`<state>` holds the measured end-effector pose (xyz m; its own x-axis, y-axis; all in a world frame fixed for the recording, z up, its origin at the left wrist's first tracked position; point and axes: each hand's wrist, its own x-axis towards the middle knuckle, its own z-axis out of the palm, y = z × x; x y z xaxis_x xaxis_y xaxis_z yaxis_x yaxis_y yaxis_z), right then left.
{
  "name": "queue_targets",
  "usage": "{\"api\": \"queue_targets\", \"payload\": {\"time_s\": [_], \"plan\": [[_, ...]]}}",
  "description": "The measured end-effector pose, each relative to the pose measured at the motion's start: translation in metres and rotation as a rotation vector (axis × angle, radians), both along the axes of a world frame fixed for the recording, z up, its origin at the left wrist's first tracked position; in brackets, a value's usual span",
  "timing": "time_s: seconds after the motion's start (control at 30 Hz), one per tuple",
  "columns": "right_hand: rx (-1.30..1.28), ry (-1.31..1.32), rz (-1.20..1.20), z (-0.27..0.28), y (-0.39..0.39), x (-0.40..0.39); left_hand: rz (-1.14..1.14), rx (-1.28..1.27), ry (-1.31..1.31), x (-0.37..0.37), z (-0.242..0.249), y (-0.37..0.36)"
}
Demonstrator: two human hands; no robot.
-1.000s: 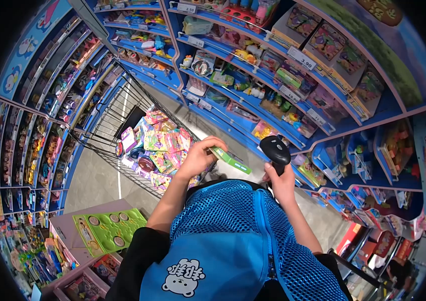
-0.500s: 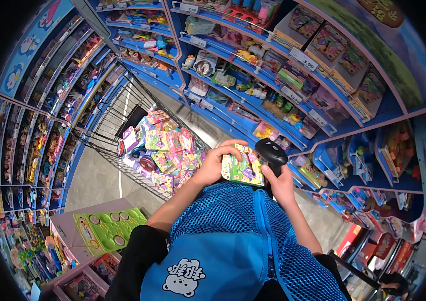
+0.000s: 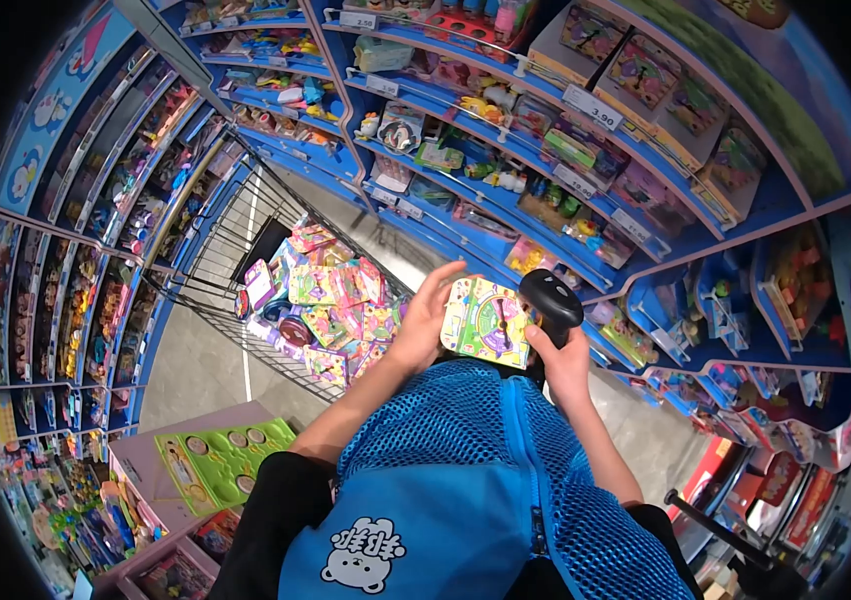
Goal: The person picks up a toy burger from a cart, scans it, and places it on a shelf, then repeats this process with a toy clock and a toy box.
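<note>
A colourful square package (image 3: 485, 322) with a round dial picture is held in front of my blue mesh vest. At its left edge is my left hand (image 3: 427, 318), fingers raised beside the package and thumb side behind its edge. My right hand (image 3: 560, 358) is wrapped round the handle of a black handheld scanner (image 3: 551, 298), its thumb near the package's right edge. The scanner head sits at the package's upper right. To the left of my hands, a wire shopping cart (image 3: 207, 296) holds a heap of colourful packages (image 3: 330, 300).
Blue shelves (image 3: 685, 240) full of small toys curve across the front and right. More toy shelves (image 3: 75, 240) stand at the left. A box with a green tray (image 3: 220, 462) is at the lower left. A black bar (image 3: 720, 530) shows at the lower right.
The fingers of my left hand have lifted off the package's front, showing more of its dial picture. The scanner has shifted slightly right. The view has turned a little.
</note>
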<state>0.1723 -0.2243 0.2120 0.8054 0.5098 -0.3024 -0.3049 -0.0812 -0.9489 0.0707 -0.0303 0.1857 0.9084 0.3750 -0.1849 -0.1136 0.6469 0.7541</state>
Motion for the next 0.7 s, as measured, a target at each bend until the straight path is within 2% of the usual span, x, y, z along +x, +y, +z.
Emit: {"api": "queue_targets", "payload": {"time_s": [0.03,0.13,0.17,0.3,0.4,0.43,0.53,0.7], "plan": [[0.010,-0.001,-0.019,-0.001,-0.001,0.001,0.009,-0.056,0.042,-0.002,-0.005,0.003],[0.027,0.013,-0.093,0.001,-0.003,0.004,-0.189,-0.237,-0.010,-0.012,-0.033,0.018],[0.029,0.021,-0.123,0.001,-0.004,0.005,-0.203,-0.234,0.070,-0.009,-0.010,0.010],[0.060,-0.008,-0.185,-0.009,-0.009,0.010,-0.356,-0.117,-0.010,-0.010,-0.006,-0.004],[0.065,-0.006,-0.180,-0.012,-0.012,0.009,-0.457,-0.007,0.057,-0.005,0.006,-0.007],[0.071,-0.020,-0.178,-0.013,-0.013,0.008,-0.409,-0.075,0.140,-0.003,0.005,-0.010],[0.024,-0.063,-0.160,-0.018,-0.015,0.005,-0.361,-0.001,0.268,0.003,-0.003,-0.011],[0.015,-0.090,-0.173,-0.024,-0.019,0.005,-0.325,0.041,0.259,0.013,0.000,-0.007]]}}
